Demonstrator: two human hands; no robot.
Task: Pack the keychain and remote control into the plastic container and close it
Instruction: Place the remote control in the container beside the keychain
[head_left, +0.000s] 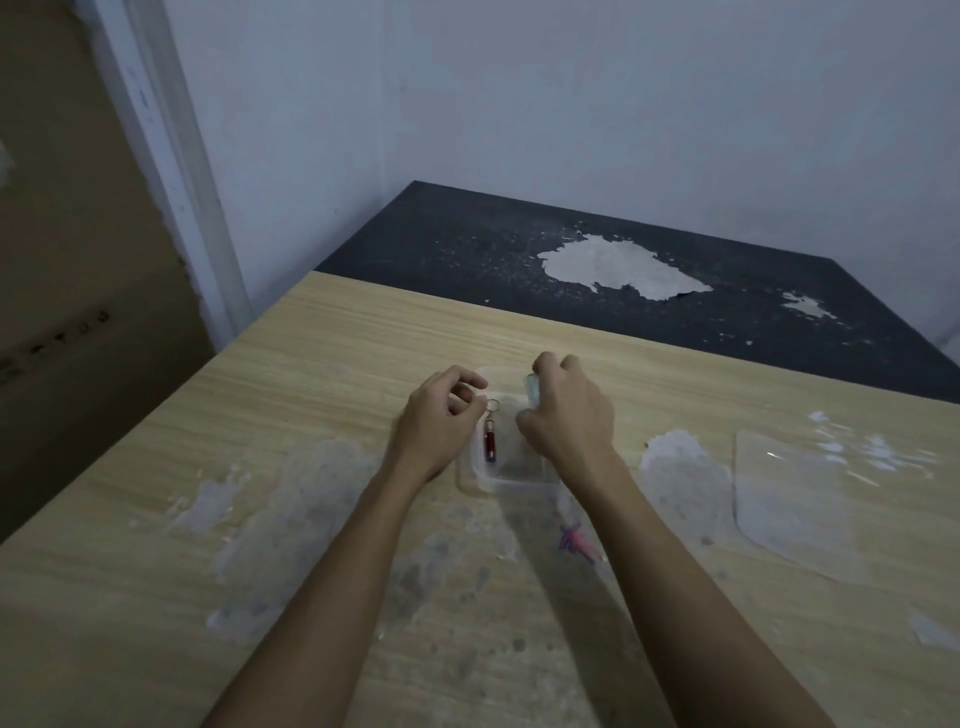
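Observation:
A clear plastic container (498, 486) sits open on the wooden table, mid-frame. Inside it, along its left side, lies the red keychain (490, 439) with its metal ring toward the far end. My left hand (441, 415) hovers at the container's left edge, fingers curled loosely, thumb and forefinger right beside the ring. My right hand (569, 410) is over the container's right half, closed around a pale remote control (532, 388), of which only the far tip shows. The clear lid (795, 499) lies flat on the table to the right.
The wooden table (363, 353) has worn, whitish patches. A small pink and purple mark (574, 540) is on the table between my forearms. A dark table (519, 234) with peeled spots adjoins the far edge, against a white wall. The table's left edge drops off.

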